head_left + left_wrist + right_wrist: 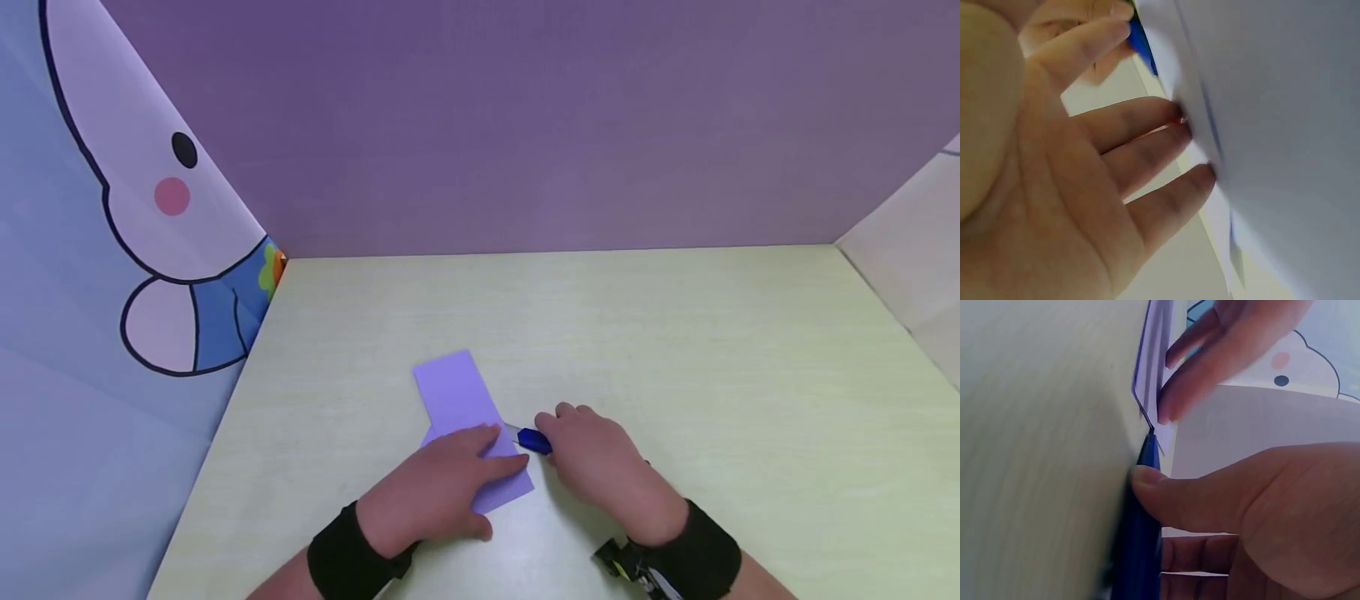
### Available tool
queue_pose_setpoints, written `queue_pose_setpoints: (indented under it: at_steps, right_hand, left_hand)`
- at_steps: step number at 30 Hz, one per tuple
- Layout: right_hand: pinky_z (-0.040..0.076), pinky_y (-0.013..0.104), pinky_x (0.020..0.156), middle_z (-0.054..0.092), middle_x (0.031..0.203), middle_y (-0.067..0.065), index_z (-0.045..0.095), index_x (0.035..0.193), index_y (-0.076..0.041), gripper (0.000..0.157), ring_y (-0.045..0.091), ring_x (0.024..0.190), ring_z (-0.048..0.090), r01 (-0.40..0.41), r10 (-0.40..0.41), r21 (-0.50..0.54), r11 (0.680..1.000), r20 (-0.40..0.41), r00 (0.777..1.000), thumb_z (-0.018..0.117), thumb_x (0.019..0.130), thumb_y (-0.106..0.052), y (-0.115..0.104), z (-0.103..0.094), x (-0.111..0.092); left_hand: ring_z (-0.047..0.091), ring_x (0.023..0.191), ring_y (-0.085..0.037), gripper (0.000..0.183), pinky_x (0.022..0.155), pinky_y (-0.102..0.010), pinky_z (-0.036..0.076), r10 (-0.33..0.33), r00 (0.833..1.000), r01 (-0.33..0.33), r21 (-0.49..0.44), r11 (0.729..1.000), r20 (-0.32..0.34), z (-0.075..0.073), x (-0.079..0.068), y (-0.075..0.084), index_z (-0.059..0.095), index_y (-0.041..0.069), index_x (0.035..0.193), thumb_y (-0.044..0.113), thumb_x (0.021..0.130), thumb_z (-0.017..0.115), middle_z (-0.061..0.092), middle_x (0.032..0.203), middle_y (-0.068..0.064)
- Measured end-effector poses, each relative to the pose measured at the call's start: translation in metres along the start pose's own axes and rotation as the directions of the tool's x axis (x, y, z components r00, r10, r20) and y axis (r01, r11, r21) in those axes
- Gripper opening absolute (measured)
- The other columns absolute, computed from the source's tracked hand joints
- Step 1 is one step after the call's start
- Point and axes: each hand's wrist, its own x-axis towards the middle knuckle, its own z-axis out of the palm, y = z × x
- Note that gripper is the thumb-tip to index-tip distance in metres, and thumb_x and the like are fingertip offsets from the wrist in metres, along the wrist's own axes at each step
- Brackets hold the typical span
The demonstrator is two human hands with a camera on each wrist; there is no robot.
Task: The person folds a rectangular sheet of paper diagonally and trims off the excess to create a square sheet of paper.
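Observation:
A folded purple paper (456, 390) lies at an angle on the pale table, with a second layer showing at its left edge. My left hand (442, 487) rests on its lower part, fingers spread, fingertips touching the sheet. A blue utility knife (534, 441) is gripped in my right hand (596, 458), just right of the paper. Its thin blade (512, 430) meets the paper's right edge; the tip is hidden there. In the right wrist view, the thumb presses along the knife's handle (1138, 544) and the other fingers curl beneath.
A purple wall (555, 125) stands behind the table (675, 333). At the left is a blue panel (67, 433) with a cartoon figure, and at the right a pale panel (915, 258). Both wrists wear black bands (352, 554).

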Motion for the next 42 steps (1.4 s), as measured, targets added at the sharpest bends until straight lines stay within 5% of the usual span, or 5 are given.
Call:
queue_pose_setpoints:
  at_steps: [13, 42]
  right_hand:
    - [0.047, 0.036, 0.057, 0.053, 0.079, 0.003, 0.060, 0.097, -0.014, 0.021, 0.021, 0.070, 0.052, -0.012, 0.011, 0.016, 1.000, 0.022, 1.000, 0.076, 0.084, -0.018, -0.002, -0.008, -0.005]
    - [0.044, 0.034, 0.055, 0.049, 0.076, 0.004, 0.058, 0.094, -0.013, 0.017, 0.021, 0.070, 0.049, -0.057, 0.056, 0.010, 0.998, 0.020, 0.998, 0.072, 0.087, -0.017, -0.004, -0.011, -0.006]
  left_hand:
    - [0.033, 0.140, -0.034, 0.073, 0.112, -0.046, 0.032, -0.008, 1.000, 0.008, 0.083, 0.997, -0.004, 0.001, 0.002, -0.001, 0.057, 0.035, 0.137, 0.049, 0.070, 0.083, 0.039, 0.152, -0.017]
    - [0.031, 0.141, -0.036, 0.073, 0.108, -0.052, 0.034, -0.035, 0.998, 0.028, 0.111, 0.993, 0.057, 0.000, -0.001, 0.010, 0.053, 0.039, 0.140, 0.053, 0.073, 0.080, 0.036, 0.154, -0.017]
